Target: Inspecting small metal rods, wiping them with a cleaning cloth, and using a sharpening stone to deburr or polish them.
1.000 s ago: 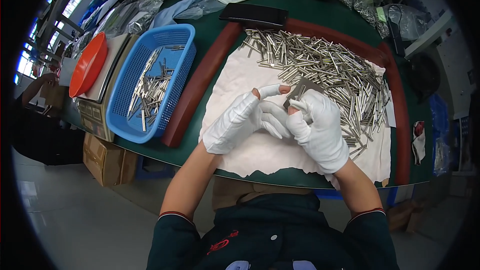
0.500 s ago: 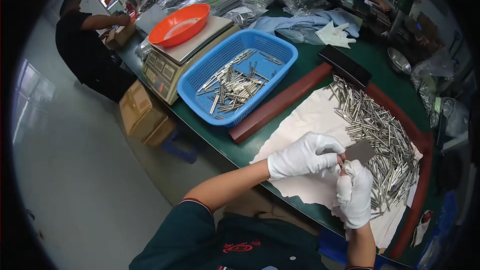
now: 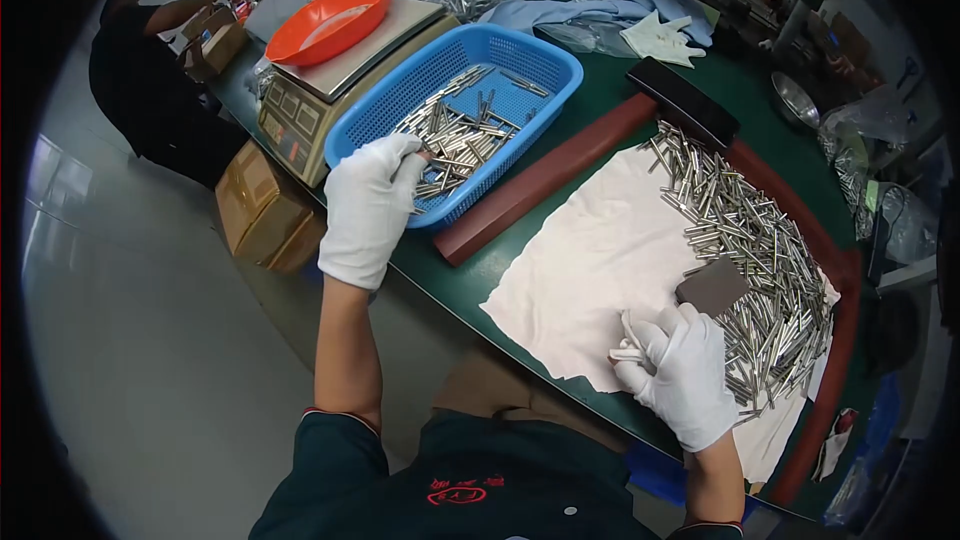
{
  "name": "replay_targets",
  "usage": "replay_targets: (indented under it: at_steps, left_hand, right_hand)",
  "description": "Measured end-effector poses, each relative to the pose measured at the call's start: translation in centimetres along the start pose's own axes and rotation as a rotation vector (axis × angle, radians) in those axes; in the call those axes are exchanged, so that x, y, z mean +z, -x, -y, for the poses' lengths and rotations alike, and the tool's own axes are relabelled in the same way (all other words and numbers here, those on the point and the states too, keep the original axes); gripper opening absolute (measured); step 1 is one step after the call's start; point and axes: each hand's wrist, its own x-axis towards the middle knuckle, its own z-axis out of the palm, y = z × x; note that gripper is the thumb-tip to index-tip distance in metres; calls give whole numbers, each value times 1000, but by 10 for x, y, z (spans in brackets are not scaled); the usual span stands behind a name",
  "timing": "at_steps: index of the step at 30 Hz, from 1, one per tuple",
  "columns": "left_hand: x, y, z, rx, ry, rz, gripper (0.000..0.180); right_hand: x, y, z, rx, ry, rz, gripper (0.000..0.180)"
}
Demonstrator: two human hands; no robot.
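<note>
My left hand point(image 3: 372, 205), in a white glove with bare fingertips, is over the near left rim of a blue perforated basket point(image 3: 385, 120). Its thumb and fingers are pinched together; what they hold, if anything, is too small to make out. Short metal pins point(image 3: 462, 148) lie loose in the basket. My right hand point(image 3: 685, 375), gloved as well, is curled above a pale cloth point(image 3: 580, 270), with loose white fabric at its fingertips; any object inside is hidden. Just beyond it a grey-brown block point(image 3: 713, 286) rests against a large heap of metal pins point(image 3: 775, 285).
Dark red bars point(image 3: 548, 180) border the cloth, and a black box point(image 3: 684, 100) sits at their far corner. Left of the basket stands a scale point(image 3: 292, 122) bearing an orange pan point(image 3: 335, 20). A white glove point(image 3: 662, 40) lies behind. Another person point(image 3: 145, 90) works at far left.
My left hand has moved from beside the right hand over to the basket. The right hand has shifted slightly left and nearer, away from the grey-brown block. The whole view has shifted a little.
</note>
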Motion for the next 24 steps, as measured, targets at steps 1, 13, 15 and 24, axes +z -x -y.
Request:
replay_targets:
  at_steps: [1,13,15,24]
  left_hand:
    - [1,-2,10,-74,-9,66,16]
    - [10,-6,-54,183,239,-89,20]
    - [30,-3,-73,304,305,-9,20]
    - [113,-16,-139,498,108,470,18]
  right_hand:
    - [-1,2,-1,22,8,40,42]
    - [-20,12,-53,347,-171,-540,24]
    - [-20,9,-54,371,198,-357,67]
    - [-11,11,-54,523,194,-62,85]
